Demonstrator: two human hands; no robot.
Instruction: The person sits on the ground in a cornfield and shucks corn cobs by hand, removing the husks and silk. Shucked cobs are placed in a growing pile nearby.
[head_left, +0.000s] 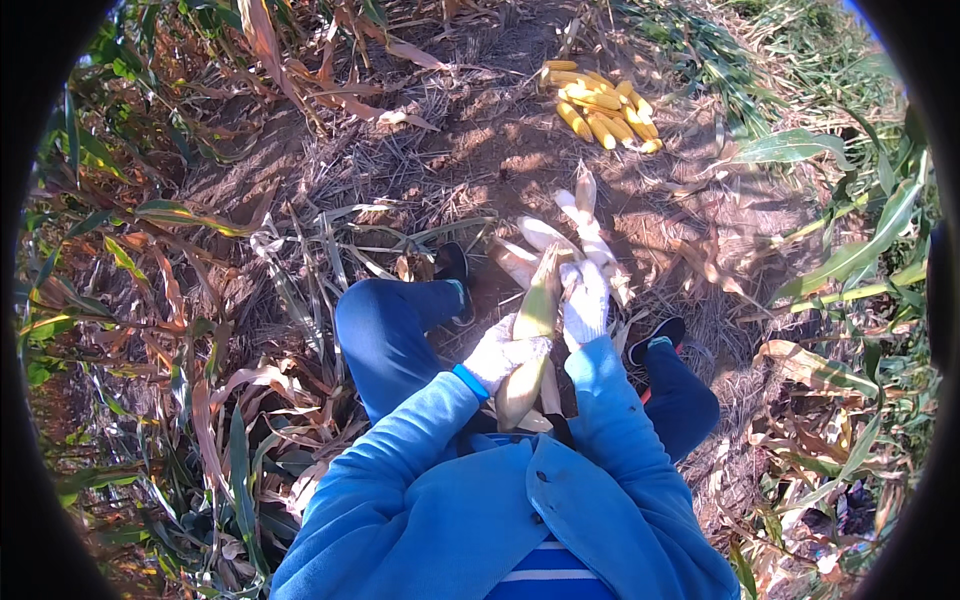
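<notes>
My left hand (510, 354), in a white knit glove, is wrapped around an ear of corn in its green-and-tan husk (537, 313). The ear points away from me, and its lower end lies near my lap. My right hand (584, 300), also gloved in white, is beside the ear's upper part; its fingertips are turned away, so whether it grips the husk cannot be told. Just beyond my hands, several pale ears in husks (541, 234) lie on the soil between my feet.
A pile of husked yellow corn ears (600, 101) lies on the ground farther off. Dry corn stalks and leaves (172, 277) stand at the left. Cut green stalks (720, 67) lie at the upper right, and long green leaves (862, 247) reach in from the right.
</notes>
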